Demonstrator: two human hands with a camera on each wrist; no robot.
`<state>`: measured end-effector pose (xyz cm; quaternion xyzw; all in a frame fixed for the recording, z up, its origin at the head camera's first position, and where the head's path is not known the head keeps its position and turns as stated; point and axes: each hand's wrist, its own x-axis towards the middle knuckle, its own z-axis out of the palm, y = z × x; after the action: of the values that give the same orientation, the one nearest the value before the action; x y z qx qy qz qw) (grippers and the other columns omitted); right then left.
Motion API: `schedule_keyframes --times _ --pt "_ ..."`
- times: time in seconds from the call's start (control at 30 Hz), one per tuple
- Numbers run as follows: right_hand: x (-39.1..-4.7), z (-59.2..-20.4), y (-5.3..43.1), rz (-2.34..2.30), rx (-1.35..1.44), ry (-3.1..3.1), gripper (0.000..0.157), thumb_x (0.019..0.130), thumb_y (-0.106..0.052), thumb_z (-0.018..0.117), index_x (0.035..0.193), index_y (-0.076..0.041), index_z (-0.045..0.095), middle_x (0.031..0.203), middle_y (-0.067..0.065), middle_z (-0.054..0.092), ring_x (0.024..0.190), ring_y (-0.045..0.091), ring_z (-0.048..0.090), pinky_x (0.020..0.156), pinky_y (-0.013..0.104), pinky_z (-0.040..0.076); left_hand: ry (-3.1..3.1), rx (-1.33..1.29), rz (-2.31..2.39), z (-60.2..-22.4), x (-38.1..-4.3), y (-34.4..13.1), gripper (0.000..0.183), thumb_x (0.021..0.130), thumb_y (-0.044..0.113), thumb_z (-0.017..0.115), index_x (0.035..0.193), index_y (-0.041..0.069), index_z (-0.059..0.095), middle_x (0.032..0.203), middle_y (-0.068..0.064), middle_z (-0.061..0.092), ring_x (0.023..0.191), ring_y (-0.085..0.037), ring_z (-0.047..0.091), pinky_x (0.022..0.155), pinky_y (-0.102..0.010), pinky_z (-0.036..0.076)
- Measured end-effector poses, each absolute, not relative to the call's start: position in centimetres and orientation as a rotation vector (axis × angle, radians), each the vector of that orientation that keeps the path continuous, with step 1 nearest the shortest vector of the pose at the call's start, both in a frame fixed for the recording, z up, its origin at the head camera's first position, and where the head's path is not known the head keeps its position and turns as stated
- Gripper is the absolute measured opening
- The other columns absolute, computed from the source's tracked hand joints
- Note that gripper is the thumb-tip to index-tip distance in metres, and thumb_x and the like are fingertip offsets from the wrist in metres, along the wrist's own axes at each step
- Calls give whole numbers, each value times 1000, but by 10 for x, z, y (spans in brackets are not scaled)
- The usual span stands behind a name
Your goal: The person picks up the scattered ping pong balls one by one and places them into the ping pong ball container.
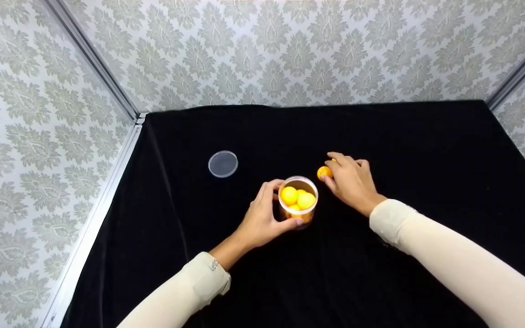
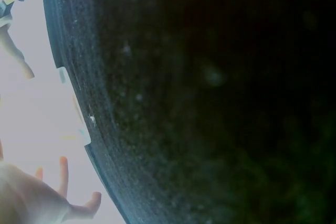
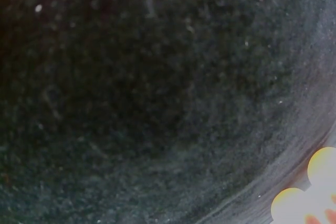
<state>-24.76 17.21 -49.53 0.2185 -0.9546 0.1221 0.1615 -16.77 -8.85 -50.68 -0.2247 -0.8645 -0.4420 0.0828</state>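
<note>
A clear round jar (image 1: 309, 217) stands on the black cloth, its mouth showing several yellow-orange balls (image 1: 288, 195) that look like table tennis balls. My left hand (image 1: 262, 223) grips the jar from the left, thumb across the near side and fingers round the far side. To the right of the jar, my right hand (image 1: 352, 180) has its thumb and fingers curled about an orange ball (image 1: 324, 172). A bit of orange also shows between its fingers. In the right wrist view two bright balls (image 3: 292, 204) sit by the fingertips at the lower right corner.
A clear round lid (image 1: 223, 164) lies flat on the black cloth (image 1: 426, 150), left of and beyond the jar. Patterned wall panels (image 1: 271, 50) with metal frame rails (image 1: 94, 59) enclose the table at the back and sides. The left wrist view is partly overexposed.
</note>
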Motion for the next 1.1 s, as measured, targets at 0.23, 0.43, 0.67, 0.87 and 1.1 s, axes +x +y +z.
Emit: schedule_keyframes --times 0.23,0.43,0.67,0.87,1.1 --pt "-248 -499 171 318 646 -2699 36 94 -31 73 118 -5 72 143 10 61 122 32 62 91 58 46 -2586 -669 -1307 -507 -167 -89 90 73 48 90 143 18 42 132 3 52 110 -13 64 96 -31 54" --pt "-248 -503 171 285 655 -2670 33 93 -29 74 115 -5 73 142 10 62 123 32 62 90 58 47 -2604 -657 -1293 -506 -167 -89 91 73 50 89 144 19 41 133 3 52 111 -12 64 96 -33 54" --pt "-247 -504 171 272 665 -2631 31 92 -27 75 113 -4 73 141 10 62 122 31 62 89 56 47 -2617 -653 -1293 -506 -168 -89 91 74 54 87 145 19 41 135 3 52 113 -13 64 97 -36 53" --pt "-247 -503 172 296 662 -2649 31 92 -28 75 112 -4 73 142 10 61 123 32 62 90 57 46 -2619 -645 -1290 -506 -167 -88 91 74 54 87 144 20 41 134 4 52 112 -13 64 96 -35 53" --pt "-246 -501 171 311 669 -2649 32 93 -28 74 113 -4 73 142 10 62 123 32 62 91 57 46 -2621 -641 -1289 -506 -167 -88 91 74 51 88 144 21 41 133 5 52 112 -11 64 96 -34 53"
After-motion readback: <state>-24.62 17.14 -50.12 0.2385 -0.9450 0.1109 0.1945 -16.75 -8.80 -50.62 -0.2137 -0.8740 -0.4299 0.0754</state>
